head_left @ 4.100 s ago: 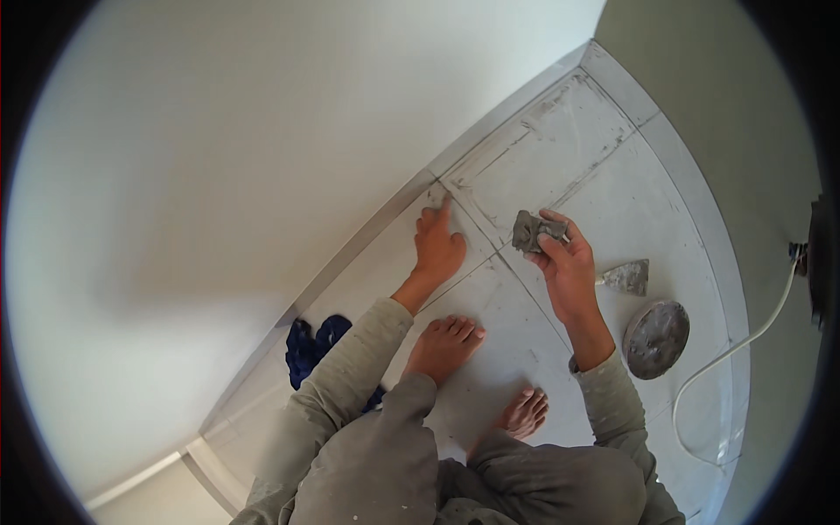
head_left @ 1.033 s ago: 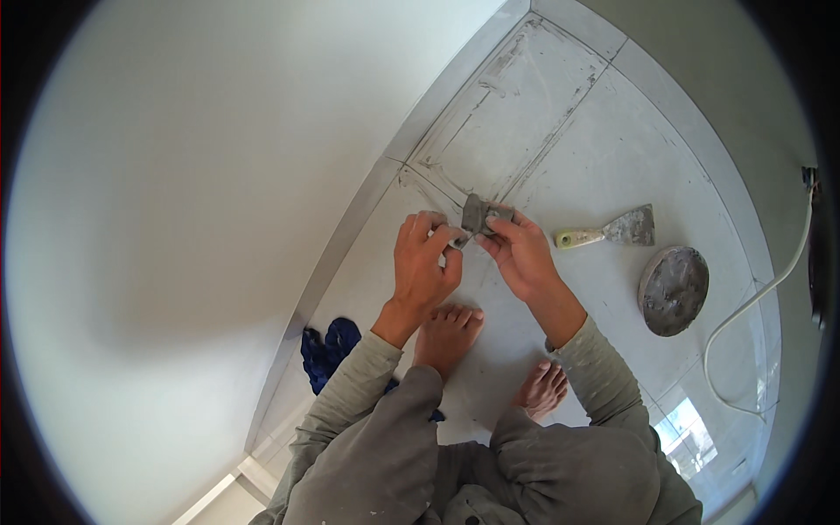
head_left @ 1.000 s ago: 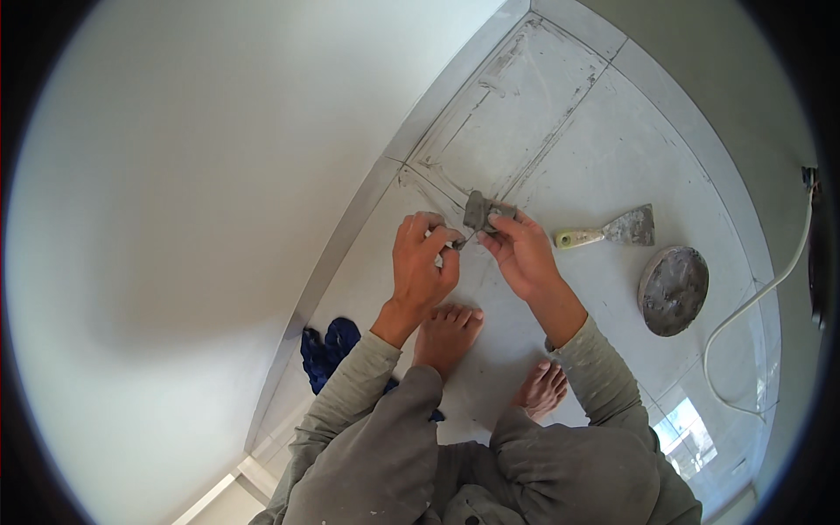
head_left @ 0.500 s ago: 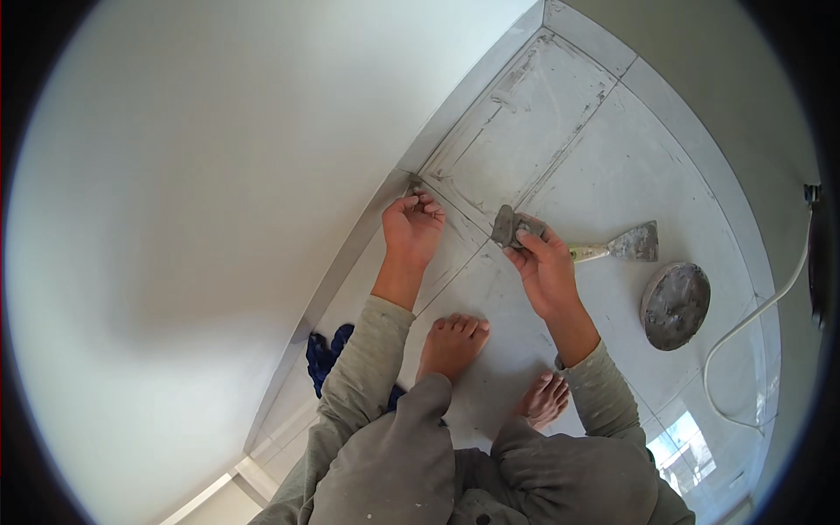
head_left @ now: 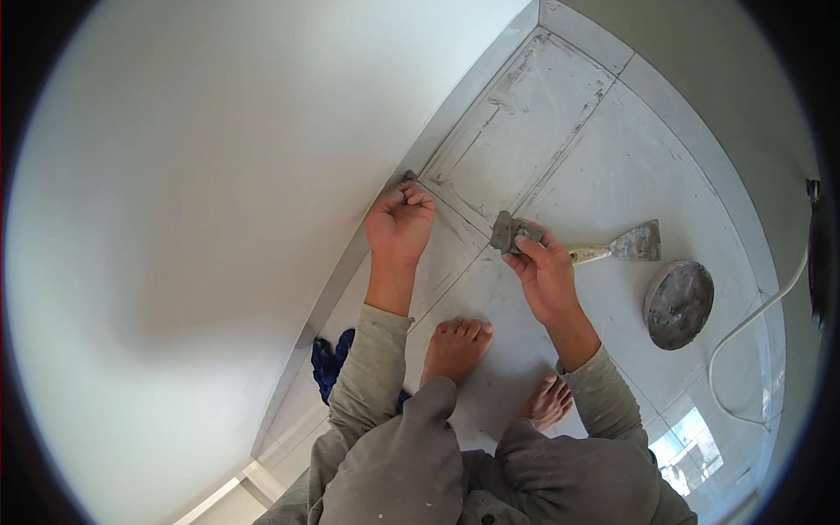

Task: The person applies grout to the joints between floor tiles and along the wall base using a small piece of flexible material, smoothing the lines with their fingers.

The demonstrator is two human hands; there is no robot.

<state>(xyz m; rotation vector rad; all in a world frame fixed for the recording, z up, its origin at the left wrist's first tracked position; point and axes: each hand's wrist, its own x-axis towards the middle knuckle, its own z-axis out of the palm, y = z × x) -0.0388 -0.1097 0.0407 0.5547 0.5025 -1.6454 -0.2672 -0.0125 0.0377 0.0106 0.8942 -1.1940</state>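
My left hand (head_left: 401,226) is at the tile skirting (head_left: 357,241) along the left wall, palm up, fingers curled. At its fingertips, near a skirting joint, shows a small grey dab (head_left: 409,176); whether the fingers pinch a piece or a tool there is hidden. My right hand (head_left: 549,271) is closed around a lump of grey grout paste (head_left: 505,233), held over the floor tiles. Just right of that hand lies a putty knife (head_left: 635,241) with a grout-smeared blade, its handle end partly behind my fingers. Farther right sits a round dish of grey grout (head_left: 680,304).
Grey smears mark the floor tiles (head_left: 516,131) and their joints. A white cable (head_left: 744,325) loops along the right wall. Dark blue cloth (head_left: 330,363) lies by the left skirting, beside my left sleeve. My bare feet (head_left: 457,348) stand between my forearms.
My left hand has shifted slightly left along the skirting, its fingers turning more toward the wall. My right hand stays nearly in place with the grout lump. The view has moved slightly.
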